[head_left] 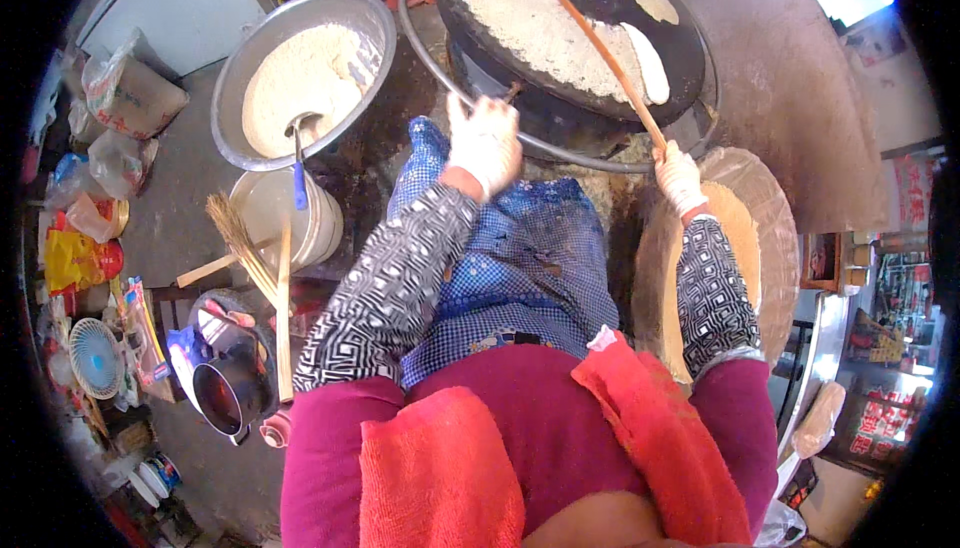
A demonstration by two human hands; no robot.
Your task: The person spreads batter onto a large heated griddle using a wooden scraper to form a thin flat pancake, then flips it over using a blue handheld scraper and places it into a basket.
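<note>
My right hand [680, 183], in a whitish glove, grips the near end of a long flat wooden stick [606, 56]. The stick reaches across a round black griddle [690, 48]. Pale batter [500, 8] covers much of that griddle's left side and far edge, leaving a dark curved patch bare. A thick, smooth white strip [648, 63] lies to the right of the stick. My left hand [484, 146], also gloved, is closed over the dark ring [424, 53] that runs around the griddle; the hand hides part of the ring.
A wide metal basin [226, 98] of batter with a blue-handled ladle [299, 168] stands left, above a white bucket [325, 228]. A straw brush [240, 238] leans by it. Right of my knees sits a large round lined container [775, 218] holding tan powdery material.
</note>
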